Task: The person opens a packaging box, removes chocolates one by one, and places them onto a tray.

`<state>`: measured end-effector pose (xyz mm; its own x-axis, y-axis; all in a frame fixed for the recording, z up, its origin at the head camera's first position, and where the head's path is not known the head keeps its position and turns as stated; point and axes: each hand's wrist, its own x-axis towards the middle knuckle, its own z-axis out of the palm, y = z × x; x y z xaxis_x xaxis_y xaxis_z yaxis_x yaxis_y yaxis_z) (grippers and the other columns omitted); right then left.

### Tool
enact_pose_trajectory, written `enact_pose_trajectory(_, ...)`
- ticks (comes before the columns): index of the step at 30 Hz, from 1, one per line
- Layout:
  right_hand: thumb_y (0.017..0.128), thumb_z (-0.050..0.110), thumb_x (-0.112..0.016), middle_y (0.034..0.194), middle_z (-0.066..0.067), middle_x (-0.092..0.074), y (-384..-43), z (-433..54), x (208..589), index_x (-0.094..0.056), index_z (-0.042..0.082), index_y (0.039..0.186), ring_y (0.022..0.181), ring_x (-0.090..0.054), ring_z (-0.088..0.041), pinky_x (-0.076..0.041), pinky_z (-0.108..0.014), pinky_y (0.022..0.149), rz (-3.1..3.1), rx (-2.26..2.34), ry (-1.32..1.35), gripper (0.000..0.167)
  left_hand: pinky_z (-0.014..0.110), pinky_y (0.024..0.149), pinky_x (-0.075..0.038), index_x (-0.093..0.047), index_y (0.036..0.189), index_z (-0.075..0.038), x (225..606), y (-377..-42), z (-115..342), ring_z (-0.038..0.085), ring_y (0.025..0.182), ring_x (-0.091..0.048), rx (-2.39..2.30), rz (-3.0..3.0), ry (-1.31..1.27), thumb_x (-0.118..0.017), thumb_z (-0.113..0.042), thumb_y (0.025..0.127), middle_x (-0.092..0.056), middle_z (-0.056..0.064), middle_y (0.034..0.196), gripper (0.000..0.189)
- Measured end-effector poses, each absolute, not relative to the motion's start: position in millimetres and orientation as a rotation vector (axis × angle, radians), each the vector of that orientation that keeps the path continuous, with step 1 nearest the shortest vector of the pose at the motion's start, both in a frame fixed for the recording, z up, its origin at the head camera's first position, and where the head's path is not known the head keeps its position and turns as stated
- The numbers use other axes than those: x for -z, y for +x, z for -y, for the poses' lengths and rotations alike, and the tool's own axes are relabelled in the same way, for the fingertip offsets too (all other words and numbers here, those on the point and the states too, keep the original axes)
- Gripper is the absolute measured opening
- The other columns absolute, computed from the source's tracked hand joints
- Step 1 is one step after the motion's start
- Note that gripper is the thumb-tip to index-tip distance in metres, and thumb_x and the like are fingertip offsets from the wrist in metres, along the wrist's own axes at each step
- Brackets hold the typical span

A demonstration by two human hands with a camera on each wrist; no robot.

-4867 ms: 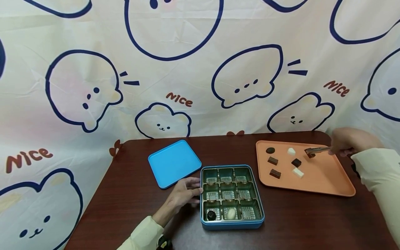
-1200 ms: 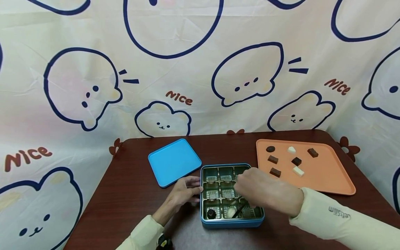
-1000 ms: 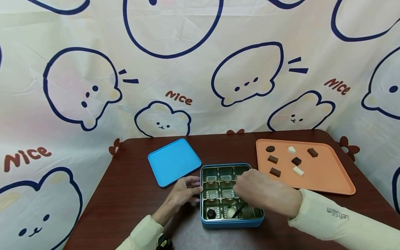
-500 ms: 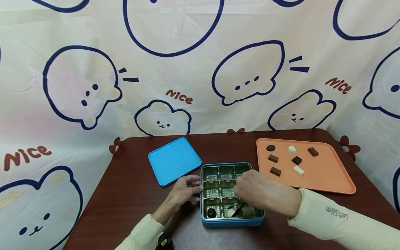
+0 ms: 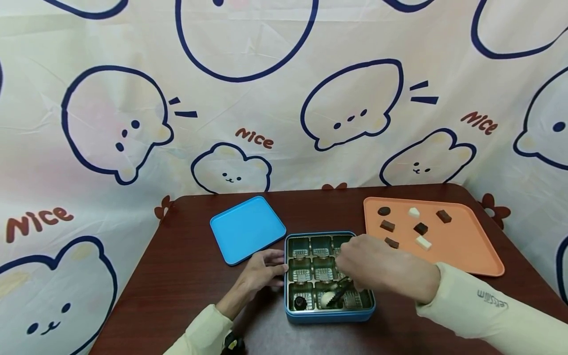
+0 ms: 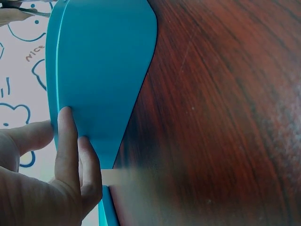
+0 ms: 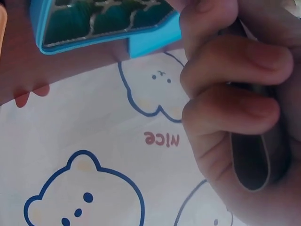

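Note:
My left hand (image 5: pixel 262 270) rests straight fingers against the left side of a blue tin (image 5: pixel 330 318); in the left wrist view its thumb reaches the rim and its fingers (image 6: pixel 68 146) lie on the wall. My right hand (image 5: pixel 377 266), above the tin's right part, grips metal tongs (image 5: pixel 339 295), whose bent end (image 7: pixel 251 162) sticks out below the curled fingers in the right wrist view. The tong tips overlap a white chocolate (image 5: pixel 327 298) in the front middle compartment. A dark chocolate (image 5: pixel 300 302) sits in the front left one. The hand hides part of the right column.
An orange tray (image 5: pixel 470 246) at the right bears several brown, dark and white chocolates, including a brown one (image 5: pixel 443 216). Behind and left of the tin lies a blue lid (image 5: pixel 246 229). A printed cloth (image 5: pixel 284 98) hangs behind the brown table (image 5: pixel 186 276).
My right hand has come from the tray to the tin with the tongs, leaving a brown chocolate on the tray. In the last half second it has shifted slightly right. My left hand stays put.

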<state>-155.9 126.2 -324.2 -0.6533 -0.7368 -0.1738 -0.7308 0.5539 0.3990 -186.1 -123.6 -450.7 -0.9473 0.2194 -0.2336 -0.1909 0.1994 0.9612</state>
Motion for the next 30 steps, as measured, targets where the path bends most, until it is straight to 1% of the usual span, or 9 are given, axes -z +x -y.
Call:
enact_pose_trajectory(5,0.072,0.038,-0.089,0.051,0.007,-0.028,-156.9,-128.5,310.2,-0.046,0.021,0.054,0.047,-0.030,-0.007,-0.024,-0.021,0.045,2.812,0.616,1.314,0.049,0.039,0.067,-0.063,-0.050,0.138,0.009,451.0,-186.0,123.8,0.024,0.100,-0.067,-1.802,-2.163,0.023,-0.067,-0.004,0.094,-0.058,0.026,0.129,0.049)
enact_pose_trajectory(8,0.073,0.036,-0.089,0.053,0.008,-0.021,-158.6,-130.7,304.2,-0.041,0.021,0.053,0.050,-0.022,-0.008,-0.017,-0.023,0.048,2.839,0.572,1.302,0.054,0.039,0.068,-0.063,-0.051,0.137,0.008,451.5,-186.4,123.6,0.024,0.100,-0.067,-1.799,-2.161,0.016,-0.067,-0.004,0.094,-0.059,0.025,0.128,0.048)
enact_pose_trajectory(12,0.073,0.032,-0.089,0.052,0.008,-0.028,-162.3,-134.5,295.5,-0.046,0.021,0.054,0.050,-0.025,-0.007,-0.019,-0.022,0.047,2.908,0.485,1.254,0.048,0.039,0.070,-0.063,-0.051,0.137,0.007,451.8,-187.1,123.2,0.023,0.099,-0.067,-1.796,-2.156,0.010,-0.067,-0.005,0.094,-0.059,0.024,0.128,0.047)
enact_pose_trajectory(15,0.074,0.028,-0.089,0.052,0.006,-0.039,-167.2,-140.6,287.9,-0.052,0.021,0.055,0.049,-0.030,-0.007,-0.019,-0.022,0.047,2.935,0.405,1.235,0.042,0.040,0.070,-0.063,-0.051,0.138,0.007,451.7,-187.1,123.2,0.023,0.099,-0.067,-1.797,-2.154,0.008,-0.067,-0.005,0.094,-0.058,0.025,0.128,0.048)
enact_pose_trajectory(20,0.074,0.023,-0.088,0.060,0.009,-0.055,-179.7,-153.6,274.0,-0.068,0.020,0.065,0.055,-0.045,-0.005,-0.038,-0.021,0.047,3.000,0.268,1.194,0.022,0.041,0.069,-0.063,-0.051,0.137,0.007,451.4,-186.2,123.6,0.023,0.099,-0.067,-1.806,-2.157,0.012,-0.067,-0.005,0.094,-0.058,0.025,0.128,0.048)
enact_pose_trajectory(22,0.076,0.023,-0.087,0.060,0.011,-0.057,-185.3,-159.9,268.5,-0.070,0.021,0.065,0.056,-0.051,-0.005,-0.046,-0.022,0.052,3.057,0.229,1.165,0.020,0.042,0.069,-0.063,-0.050,0.138,0.008,451.9,-186.0,123.8,0.023,0.099,-0.067,-1.808,-2.162,0.020,-0.068,-0.005,0.094,-0.058,0.025,0.128,0.049)
enact_pose_trajectory(26,0.081,0.019,-0.083,0.051,0.014,-0.055,-196.2,-174.6,260.8,-0.064,0.024,0.050,0.051,-0.050,-0.006,-0.046,-0.023,0.050,3.185,0.127,1.093,0.036,0.044,0.069,-0.063,-0.049,0.138,0.009,452.5,-185.8,123.9,0.023,0.099,-0.067,-1.807,-2.166,0.030,-0.067,-0.005,0.094,-0.058,0.026,0.128,0.050)
enact_pose_trajectory(28,0.082,0.018,-0.082,0.052,0.013,-0.055,-201.7,-183.0,258.9,-0.065,0.024,0.051,0.050,-0.049,-0.006,-0.044,-0.023,0.049,3.236,0.073,1.047,0.036,0.044,0.069,-0.063,-0.049,0.138,0.009,452.2,-185.2,123.5,0.023,0.098,-0.067,-1.805,-2.166,0.025,-0.067,-0.005,0.095,-0.058,0.026,0.128,0.049)
enact_pose_trajectory(30,0.083,0.015,-0.080,0.054,0.010,-0.056,-207.6,-192.0,258.1,-0.068,0.022,0.058,0.046,-0.050,-0.008,-0.043,-0.022,0.045,3.296,0.002,0.989,0.029,0.043,0.069,-0.063,-0.050,0.138,0.008,452.6,-184.8,123.0,0.023,0.098,-0.067,-1.803,-2.164,0.021,-0.067,-0.005,0.095,-0.058,0.025,0.128,0.049)
